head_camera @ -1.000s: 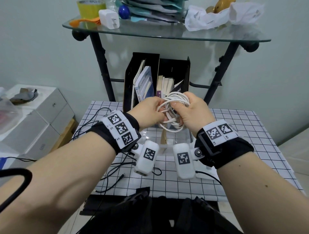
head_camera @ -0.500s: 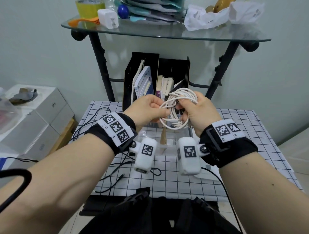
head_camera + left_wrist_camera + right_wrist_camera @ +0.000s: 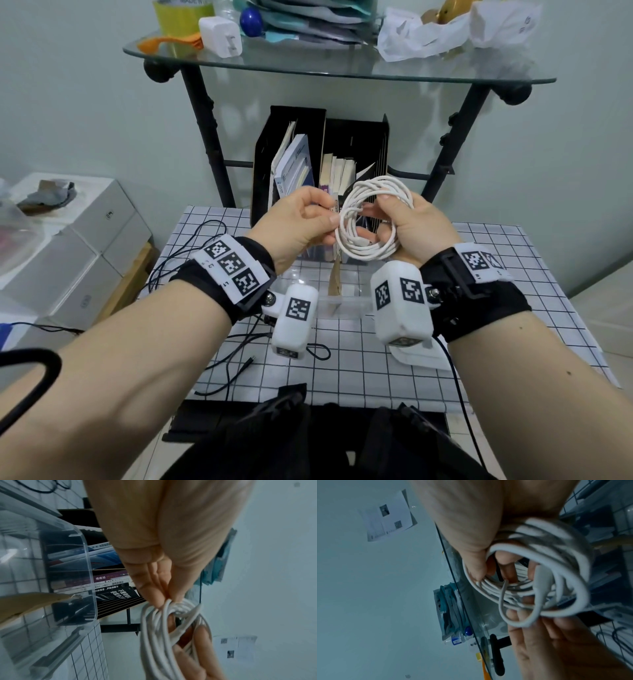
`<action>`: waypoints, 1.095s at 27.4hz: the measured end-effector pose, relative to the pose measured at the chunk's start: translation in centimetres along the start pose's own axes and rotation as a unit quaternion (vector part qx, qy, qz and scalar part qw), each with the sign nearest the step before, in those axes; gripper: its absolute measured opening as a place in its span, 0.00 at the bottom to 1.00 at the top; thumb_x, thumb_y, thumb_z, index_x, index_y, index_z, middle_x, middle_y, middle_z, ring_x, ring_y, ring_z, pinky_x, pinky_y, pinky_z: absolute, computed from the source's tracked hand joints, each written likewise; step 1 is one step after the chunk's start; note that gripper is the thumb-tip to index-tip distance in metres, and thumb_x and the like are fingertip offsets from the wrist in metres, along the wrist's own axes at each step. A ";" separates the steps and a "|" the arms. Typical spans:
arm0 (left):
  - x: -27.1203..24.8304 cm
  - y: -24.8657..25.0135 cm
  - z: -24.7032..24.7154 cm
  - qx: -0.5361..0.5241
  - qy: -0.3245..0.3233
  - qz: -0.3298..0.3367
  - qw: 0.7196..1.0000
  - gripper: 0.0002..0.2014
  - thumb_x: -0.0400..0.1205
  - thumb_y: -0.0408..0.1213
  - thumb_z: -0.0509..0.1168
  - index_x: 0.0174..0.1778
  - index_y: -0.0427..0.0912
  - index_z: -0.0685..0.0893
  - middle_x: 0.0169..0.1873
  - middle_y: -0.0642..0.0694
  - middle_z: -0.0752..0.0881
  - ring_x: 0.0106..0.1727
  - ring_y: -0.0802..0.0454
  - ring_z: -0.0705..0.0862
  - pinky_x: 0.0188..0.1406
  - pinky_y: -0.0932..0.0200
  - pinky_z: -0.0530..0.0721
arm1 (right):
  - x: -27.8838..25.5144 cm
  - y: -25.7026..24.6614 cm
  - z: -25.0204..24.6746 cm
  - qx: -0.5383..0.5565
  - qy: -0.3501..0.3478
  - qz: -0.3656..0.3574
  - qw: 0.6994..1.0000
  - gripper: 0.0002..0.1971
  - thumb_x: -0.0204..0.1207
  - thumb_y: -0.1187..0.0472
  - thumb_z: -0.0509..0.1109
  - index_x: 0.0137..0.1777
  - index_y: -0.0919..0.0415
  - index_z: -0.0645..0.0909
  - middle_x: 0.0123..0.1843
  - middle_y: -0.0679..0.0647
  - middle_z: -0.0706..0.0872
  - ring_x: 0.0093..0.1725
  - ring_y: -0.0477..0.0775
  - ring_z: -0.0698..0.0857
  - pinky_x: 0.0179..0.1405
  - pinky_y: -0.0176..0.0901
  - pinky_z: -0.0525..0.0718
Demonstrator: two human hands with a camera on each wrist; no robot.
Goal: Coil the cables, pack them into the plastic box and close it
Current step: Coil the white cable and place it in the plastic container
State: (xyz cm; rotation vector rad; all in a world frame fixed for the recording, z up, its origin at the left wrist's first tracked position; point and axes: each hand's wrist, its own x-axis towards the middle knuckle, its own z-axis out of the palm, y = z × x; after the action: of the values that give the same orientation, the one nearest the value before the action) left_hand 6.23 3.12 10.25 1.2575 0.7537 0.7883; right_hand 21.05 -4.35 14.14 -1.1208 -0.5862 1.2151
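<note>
A white cable (image 3: 368,219) is wound into a round coil of several loops and held in the air above the table. My right hand (image 3: 409,224) grips the coil, thumb on its top and fingers through the loops (image 3: 530,574). My left hand (image 3: 301,219) pinches the coil's left edge between thumb and fingertips (image 3: 159,599). The clear plastic box (image 3: 342,291) stands open on the checked table under both hands; a brown card piece leans inside it (image 3: 30,601). Loose black cables (image 3: 191,246) lie on the table's left part.
A black file rack with books (image 3: 329,164) stands behind the box. A glass shelf (image 3: 342,68) on black legs carries clutter above. White boxes (image 3: 78,240) stack at the left. A white lid-like piece (image 3: 418,356) lies under my right wrist on the checked table (image 3: 548,274).
Both hands have lifted the white coil slightly higher and spread it from a tangled bunch into a rounder, flatter ring. The left hand shifted to the coil's left edge.
</note>
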 end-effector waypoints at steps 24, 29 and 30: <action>-0.8 0.8 0.7 0.201 0.054 0.051 0.977 0.07 0.75 0.31 0.74 0.39 0.37 0.81 0.24 0.46 0.83 0.24 0.54 0.82 0.22 0.63 0.79 | 1.1 1.4 0.2 -0.088 0.056 -0.088 0.991 0.02 0.81 0.65 0.67 0.49 0.57 0.79 0.51 0.63 0.86 0.27 0.41 0.85 0.44 0.50 0.90; -0.5 0.6 0.6 0.174 0.042 0.023 0.984 0.04 0.77 0.31 0.72 0.39 0.35 0.83 0.25 0.44 0.85 0.25 0.53 0.83 0.23 0.63 0.80 | 1.0 1.4 0.2 -0.105 0.060 -0.092 0.988 0.01 0.81 0.64 0.67 0.49 0.58 0.79 0.50 0.64 0.86 0.19 0.40 0.80 0.43 0.49 0.90; -0.5 0.6 0.5 0.160 0.038 0.020 0.986 0.04 0.77 0.30 0.71 0.39 0.36 0.83 0.26 0.44 0.85 0.26 0.53 0.83 0.23 0.63 0.80 | 1.0 1.3 0.2 -0.108 0.060 -0.092 0.988 0.01 0.81 0.64 0.67 0.50 0.58 0.79 0.50 0.65 0.86 0.18 0.41 0.79 0.43 0.49 0.90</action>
State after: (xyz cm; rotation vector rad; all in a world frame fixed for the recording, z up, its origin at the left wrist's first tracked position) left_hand 6.30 2.52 10.98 1.5398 0.9465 0.7714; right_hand 20.65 -3.37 12.83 -1.2815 -0.7246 0.9356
